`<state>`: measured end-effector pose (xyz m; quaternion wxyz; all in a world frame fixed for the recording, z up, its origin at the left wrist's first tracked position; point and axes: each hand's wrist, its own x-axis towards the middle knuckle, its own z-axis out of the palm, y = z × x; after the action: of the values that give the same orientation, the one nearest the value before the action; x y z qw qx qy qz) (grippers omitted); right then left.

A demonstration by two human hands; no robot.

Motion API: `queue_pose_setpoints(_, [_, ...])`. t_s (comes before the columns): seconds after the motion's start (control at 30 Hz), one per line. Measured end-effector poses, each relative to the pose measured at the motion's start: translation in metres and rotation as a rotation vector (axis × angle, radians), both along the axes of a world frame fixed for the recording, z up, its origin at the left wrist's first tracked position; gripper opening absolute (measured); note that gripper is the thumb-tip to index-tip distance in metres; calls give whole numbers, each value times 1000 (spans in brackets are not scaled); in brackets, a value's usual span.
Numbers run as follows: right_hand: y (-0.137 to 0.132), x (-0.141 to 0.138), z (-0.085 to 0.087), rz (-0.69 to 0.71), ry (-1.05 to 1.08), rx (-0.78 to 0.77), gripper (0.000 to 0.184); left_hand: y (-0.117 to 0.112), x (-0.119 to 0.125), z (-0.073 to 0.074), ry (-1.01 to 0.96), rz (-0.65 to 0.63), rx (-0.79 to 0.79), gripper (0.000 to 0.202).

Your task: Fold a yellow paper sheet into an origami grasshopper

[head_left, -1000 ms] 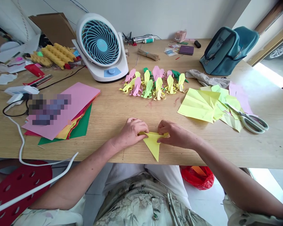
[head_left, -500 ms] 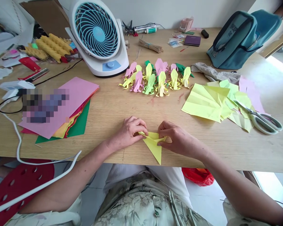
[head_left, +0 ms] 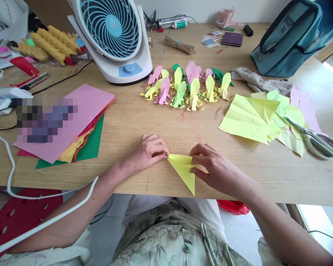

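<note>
A folded yellow paper triangle (head_left: 184,171) lies at the near edge of the wooden table (head_left: 161,125), its tip pointing toward me. My left hand (head_left: 147,151) is curled, its fingertips pinching the triangle's upper left corner. My right hand (head_left: 214,167) pinches the upper right part of the same paper between thumb and fingers. Both hands rest on the table.
Several folded paper figures (head_left: 188,87) sit in a row behind my hands. A stack of coloured sheets (head_left: 80,122) lies left, a desk fan (head_left: 113,37) behind it. Creased yellow and green papers (head_left: 255,114) and scissors (head_left: 319,140) lie right, a teal bag (head_left: 291,37) far right.
The view has tilted down and the table scene has shifted up. My hands have moved slightly apart along the top of the yellow triangle, which now lies flatter and more exposed.
</note>
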<state>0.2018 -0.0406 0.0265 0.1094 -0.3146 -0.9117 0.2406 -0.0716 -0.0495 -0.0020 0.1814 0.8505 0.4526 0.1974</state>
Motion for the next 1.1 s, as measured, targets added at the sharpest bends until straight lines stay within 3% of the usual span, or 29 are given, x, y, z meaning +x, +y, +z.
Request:
queue_pose_setpoints(0.3, [-4, -4, -5, -234, 67, -168, 8, 1, 0, -3, -82, 44, -40, 9])
queue_pose_setpoints(0.47, [-4, -3, -11, -294, 139, -279, 13, 1, 1, 0, -63, 39, -85, 9])
queue_pose_setpoints(0.8, [-3, -5, -14, -303, 160, -177, 24, 0, 0, 0, -9, 31, -65, 17])
queue_pose_setpoints(1.1, [-5, -7, -20, -316, 155, -98, 22, 1, -3, 2, 26, 2, -67, 16])
